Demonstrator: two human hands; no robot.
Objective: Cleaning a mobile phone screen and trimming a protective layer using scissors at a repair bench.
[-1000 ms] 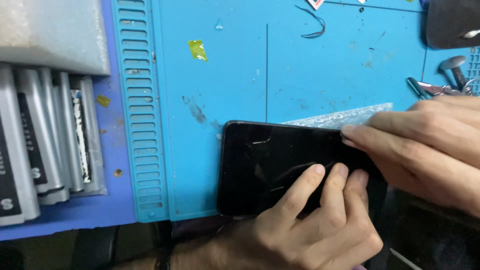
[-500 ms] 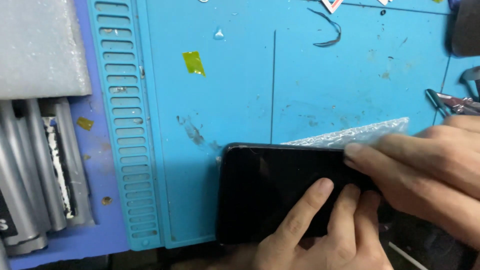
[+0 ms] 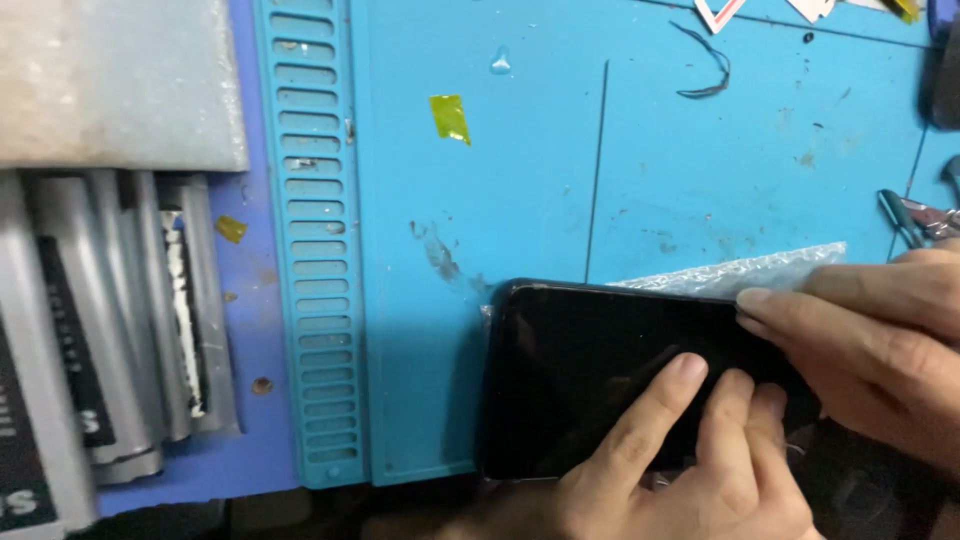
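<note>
A black phone lies flat, screen up, on the blue work mat near its front edge. My left hand comes from below and presses several fingertips on the glass at the phone's right half. My right hand reaches in from the right, fingers resting on the phone's far right edge. A clear bubble-wrap bag sticks out from under the phone's top edge, beneath my right hand.
A slotted blue rail runs down the mat's left side. Grey battery packs stand in a row at the far left under a grey foam block. Metal tweezers lie at the right edge; yellow tape scrap and a black wire lie farther back.
The view has shifted, so everything sits slightly further right and up. Both hands stay on the phone, fingers barely moved.
</note>
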